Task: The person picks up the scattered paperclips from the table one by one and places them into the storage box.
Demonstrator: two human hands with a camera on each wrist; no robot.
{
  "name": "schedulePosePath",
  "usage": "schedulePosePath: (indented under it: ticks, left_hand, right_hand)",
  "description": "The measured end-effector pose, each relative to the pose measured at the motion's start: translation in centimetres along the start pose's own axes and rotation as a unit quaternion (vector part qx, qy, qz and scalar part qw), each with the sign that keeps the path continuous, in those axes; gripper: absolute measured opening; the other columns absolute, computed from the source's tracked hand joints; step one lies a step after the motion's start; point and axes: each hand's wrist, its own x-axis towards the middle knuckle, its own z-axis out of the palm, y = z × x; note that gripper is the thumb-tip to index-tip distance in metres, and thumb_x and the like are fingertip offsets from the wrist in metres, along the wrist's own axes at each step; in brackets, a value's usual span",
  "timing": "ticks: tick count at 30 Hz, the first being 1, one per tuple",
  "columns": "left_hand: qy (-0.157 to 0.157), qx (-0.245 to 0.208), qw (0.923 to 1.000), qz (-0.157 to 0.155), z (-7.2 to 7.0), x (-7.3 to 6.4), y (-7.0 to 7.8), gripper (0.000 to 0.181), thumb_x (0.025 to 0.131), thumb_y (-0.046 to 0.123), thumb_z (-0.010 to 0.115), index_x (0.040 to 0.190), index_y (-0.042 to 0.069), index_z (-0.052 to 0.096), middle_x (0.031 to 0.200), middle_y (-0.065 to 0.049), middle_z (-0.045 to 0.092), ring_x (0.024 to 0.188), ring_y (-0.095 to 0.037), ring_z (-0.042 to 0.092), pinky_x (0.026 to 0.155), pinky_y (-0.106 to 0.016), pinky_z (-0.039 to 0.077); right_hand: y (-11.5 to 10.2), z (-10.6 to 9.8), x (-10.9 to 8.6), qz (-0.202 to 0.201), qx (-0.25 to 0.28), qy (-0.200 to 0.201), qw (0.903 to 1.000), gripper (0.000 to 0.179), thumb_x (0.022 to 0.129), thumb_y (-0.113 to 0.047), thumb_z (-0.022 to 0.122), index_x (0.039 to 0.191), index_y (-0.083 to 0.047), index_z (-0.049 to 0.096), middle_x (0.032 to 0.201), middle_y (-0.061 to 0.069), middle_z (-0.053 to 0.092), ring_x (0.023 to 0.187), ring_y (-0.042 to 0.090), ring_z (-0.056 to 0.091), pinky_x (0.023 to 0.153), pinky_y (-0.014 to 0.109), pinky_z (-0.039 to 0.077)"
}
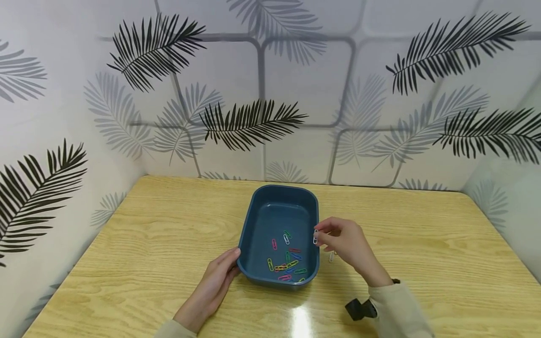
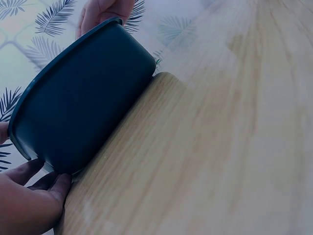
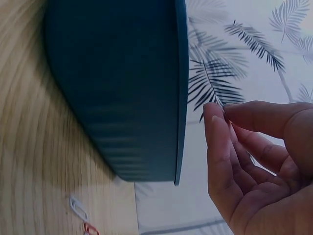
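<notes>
A dark blue plastic bin (image 1: 249, 225) stands on the table, with several coloured paper clips (image 1: 289, 265) on its floor, mostly toward the near end. My left hand (image 1: 215, 279) holds the bin's near left corner. In the left wrist view, the left hand's fingers (image 2: 29, 172) touch the outer wall low down and one fingertip is at the rim. My right hand (image 1: 348, 244) pinches a white paper clip (image 1: 315, 237) by the bin's right rim. Seen from the right wrist, the right hand (image 3: 259, 156) has thumb and fingertips together, and the clip is hard to make out.
Right of the bin, a white paper clip (image 1: 331, 257) lies on the wooden table (image 1: 444, 263). Beside it in the right wrist view is a red clip (image 3: 90, 229). A leaf-patterned wall (image 1: 296, 155) rises behind the table. A black strap device (image 1: 360, 310) is at the right sleeve.
</notes>
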Motion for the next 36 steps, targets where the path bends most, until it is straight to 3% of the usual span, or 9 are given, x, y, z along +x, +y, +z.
schedulePosePath:
  ticks: [7, 17, 36]
  left_hand:
    - [-0.001, 0.001, 1.0000, -0.002, -0.1, 0.0, 0.0, 0.059, 0.101, 0.030, 0.053, 0.140, -0.012, 0.039, 0.143, -0.023, 0.040, 0.129, -0.025, 0.042, 0.102, -0.028, 0.039]
    - [-0.011, 0.000, 0.9999, -0.002, -0.2, 0.1, -0.1, 0.061, 0.101, 0.031, 0.052, 0.141, -0.011, 0.037, 0.145, -0.024, 0.038, 0.132, -0.027, 0.039, 0.104, -0.029, 0.038]
    - [-0.013, -0.005, 0.9999, 0.001, -0.2, 0.2, -0.1, 0.059, 0.101, 0.030, 0.053, 0.140, -0.012, 0.039, 0.143, -0.022, 0.040, 0.129, -0.023, 0.042, 0.102, -0.028, 0.040]
  right_hand:
    - [-0.6, 1.3, -0.5, -0.018, -0.001, -0.024, 0.9995, 0.008, 0.088, -0.003, 0.069, 0.095, 0.002, 0.070, 0.076, 0.004, 0.067, 0.069, 0.019, 0.065, 0.063, 0.040, 0.058]
    - [-1.3, 1.8, -0.9, -0.051, -0.017, -0.034, 0.9979, 0.006, 0.087, -0.001, 0.070, 0.092, -0.001, 0.072, 0.079, 0.003, 0.067, 0.069, 0.020, 0.063, 0.058, 0.026, 0.055]
    - [-1.1, 2.0, -1.0, -0.093, -0.059, -0.046, 0.9928, 0.004, 0.085, -0.004, 0.072, 0.089, -0.006, 0.072, 0.081, -0.003, 0.066, 0.075, 0.014, 0.058, 0.063, 0.028, 0.050]
